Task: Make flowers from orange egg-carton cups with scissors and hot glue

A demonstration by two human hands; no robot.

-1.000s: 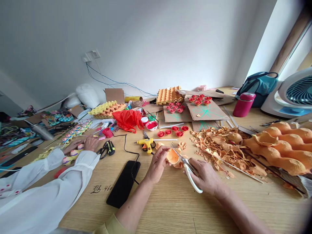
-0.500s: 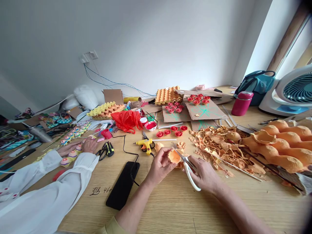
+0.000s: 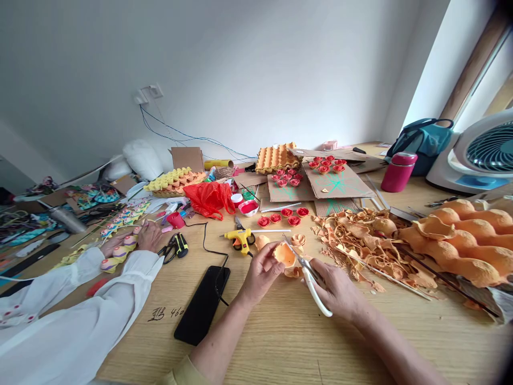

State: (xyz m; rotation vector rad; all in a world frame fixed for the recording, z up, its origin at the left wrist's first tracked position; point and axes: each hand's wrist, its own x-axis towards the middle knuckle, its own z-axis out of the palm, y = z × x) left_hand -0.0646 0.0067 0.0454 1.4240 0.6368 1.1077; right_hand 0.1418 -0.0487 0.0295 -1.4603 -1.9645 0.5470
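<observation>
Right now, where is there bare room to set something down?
Bare tabletop lies between the left forearm and right forearm, and between the latter and the orange scraps. A narrower, inked patch separates the smartphone from the white sleeve. Beyond the scissors and egg-carton cup, it's crowded: glue gun, red flowers.

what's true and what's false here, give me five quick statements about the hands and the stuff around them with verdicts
1. The right hand holds white-handled scissors. True.
2. The left hand holds a painted red flower. False: it holds an orange cup.
3. A black cord crosses the black phone. True.
4. The yellow glue gun is gripped in the right hand. False: it lies beyond the left hand, held by no one.
5. The pink bottle stands upright to the left of the fan. True.
</observation>
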